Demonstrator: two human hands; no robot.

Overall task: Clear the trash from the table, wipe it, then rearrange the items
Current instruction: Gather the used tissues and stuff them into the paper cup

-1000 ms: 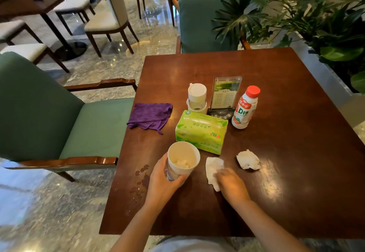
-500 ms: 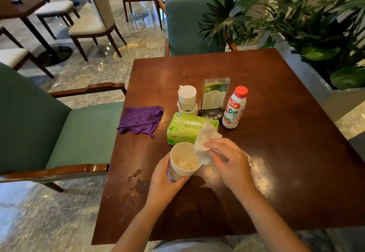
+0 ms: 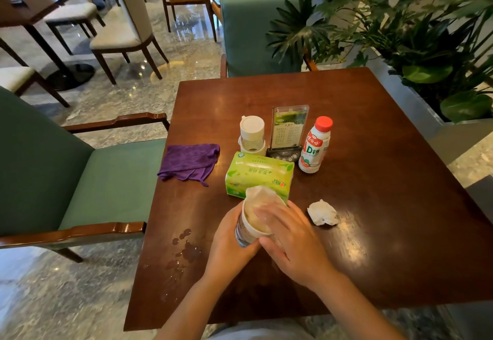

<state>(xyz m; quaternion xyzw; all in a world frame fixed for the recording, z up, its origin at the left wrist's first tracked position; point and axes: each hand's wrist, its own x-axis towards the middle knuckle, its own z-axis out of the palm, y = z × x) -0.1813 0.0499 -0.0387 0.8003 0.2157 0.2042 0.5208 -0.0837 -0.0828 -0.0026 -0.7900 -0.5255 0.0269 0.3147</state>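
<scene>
My left hand (image 3: pixel 229 243) grips a white paper cup (image 3: pixel 249 229) above the near part of the dark wooden table (image 3: pixel 373 233). My right hand (image 3: pixel 290 243) presses a white used tissue (image 3: pixel 257 197) into the cup's mouth, with the fingers over the rim. A second crumpled tissue (image 3: pixel 322 213) lies on the table just right of my right hand. A purple cloth (image 3: pixel 190 161) rests at the table's left edge. Spilled drops (image 3: pixel 184 250) wet the near left of the table.
Behind the cup lie a green tissue pack (image 3: pixel 260 174), a white lidded jar (image 3: pixel 252 137), a menu stand (image 3: pixel 288 131) and a red-capped bottle (image 3: pixel 314 145). A green armchair (image 3: pixel 80 179) stands left, another (image 3: pixel 253 32) at the far side. Plants (image 3: pixel 400 32) border the right.
My right hand picked the flat tissue off the table, carried it to the cup and pushed it inside. My left hand kept hold of the cup.
</scene>
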